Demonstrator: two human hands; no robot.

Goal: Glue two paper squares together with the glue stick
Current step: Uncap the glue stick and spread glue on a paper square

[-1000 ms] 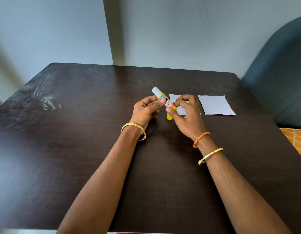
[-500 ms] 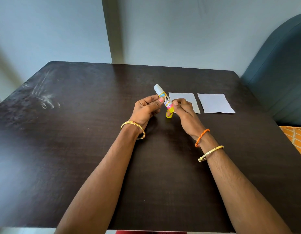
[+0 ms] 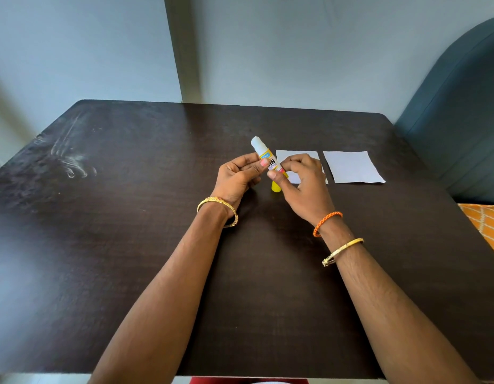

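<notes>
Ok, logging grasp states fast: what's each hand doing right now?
Left hand: closed on the white-and-yellow glue stick, upper barrel.
Right hand: closed on the same stick's lower end.

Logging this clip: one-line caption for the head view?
Both hands hold a glue stick above a dark table, two paper squares lying beside.

Two bare forearms, no sleeves. The left wrist wears an ornate gold bangle [image 3: 217, 209]. The right wrist wears a braided orange thread band [image 3: 327, 222] and, further up the arm, a slim gold bangle [image 3: 342, 251].
</notes>
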